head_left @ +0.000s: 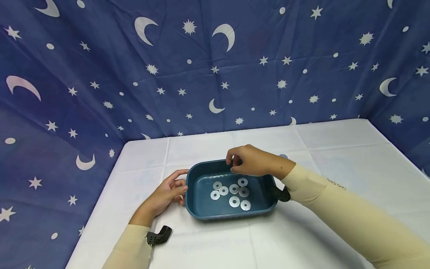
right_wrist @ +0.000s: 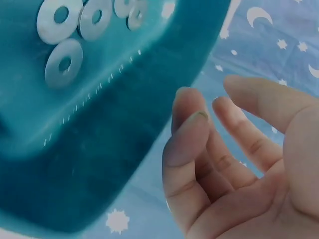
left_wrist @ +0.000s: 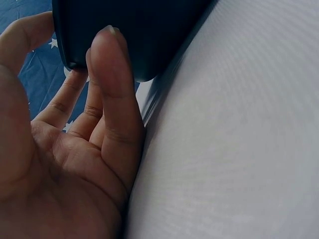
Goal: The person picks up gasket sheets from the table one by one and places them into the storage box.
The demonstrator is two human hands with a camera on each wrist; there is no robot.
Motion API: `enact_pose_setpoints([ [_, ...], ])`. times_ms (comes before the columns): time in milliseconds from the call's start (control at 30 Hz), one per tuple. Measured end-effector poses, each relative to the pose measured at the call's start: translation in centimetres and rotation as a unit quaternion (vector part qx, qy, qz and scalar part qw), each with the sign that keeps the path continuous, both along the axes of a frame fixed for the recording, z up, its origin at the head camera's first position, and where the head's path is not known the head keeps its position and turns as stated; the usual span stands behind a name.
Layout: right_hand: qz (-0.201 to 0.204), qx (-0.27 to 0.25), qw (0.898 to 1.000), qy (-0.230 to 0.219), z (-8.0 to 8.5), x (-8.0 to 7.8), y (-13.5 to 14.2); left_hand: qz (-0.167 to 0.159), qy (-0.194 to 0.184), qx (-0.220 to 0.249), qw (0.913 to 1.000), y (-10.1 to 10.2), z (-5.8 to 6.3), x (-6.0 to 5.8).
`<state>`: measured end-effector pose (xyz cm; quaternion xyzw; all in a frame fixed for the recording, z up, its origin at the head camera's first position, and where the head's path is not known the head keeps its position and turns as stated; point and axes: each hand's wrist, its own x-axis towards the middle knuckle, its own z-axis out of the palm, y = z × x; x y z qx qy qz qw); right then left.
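A dark teal rectangular tray sits on the table with several flat metal washers spread over its floor. Some washers overlap. At the tray's left end, my left hand touches the outer wall and rim with relaxed fingers; the left wrist view shows its thumb in front of the tray wall. My right hand hovers over the far rim, right of the middle, fingers loosely bent. In the right wrist view its fingers are beside the tray wall, and no washer shows between them.
White cloth covers the table. A blue curtain with moons and stars hangs behind and at the sides. Part of a small bluish round thing shows behind the right wrist. Each wrist wears a black device.
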<state>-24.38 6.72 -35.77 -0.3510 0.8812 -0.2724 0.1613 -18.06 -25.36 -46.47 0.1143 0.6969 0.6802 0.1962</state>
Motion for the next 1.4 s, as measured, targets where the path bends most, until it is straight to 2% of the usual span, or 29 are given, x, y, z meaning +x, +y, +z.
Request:
enact_pose_setpoints([
  [167, -0.045, -0.029, 0.999, 0.005, 0.6, -0.1, 2.6, -0.001, 0.002, 0.002, 1.0000, -0.1, 0.0, 0.0],
  [367, -0.111, -0.057, 0.992, -0.012, -0.2, -0.3, 5.8, -0.006, 0.004, 0.008, 0.9999, 0.1, 0.0, 0.0],
  [667, -0.148, -0.073, 0.986, -0.002, -1.8, -0.9, 9.3, -0.006, 0.006, 0.005, 1.0000, 0.2, 0.0, -0.1],
  [967, -0.186, -0.074, 0.979, -0.035, -4.1, -1.9, 11.8, -0.011, 0.003, 0.014, 0.9998, 0.1, -0.2, 0.0],
  [1400, -0.233, -0.032, 0.971, -0.043, -6.1, -3.2, 13.5, -0.009, 0.005, 0.015, 0.9998, 0.1, 0.0, 0.0],
])
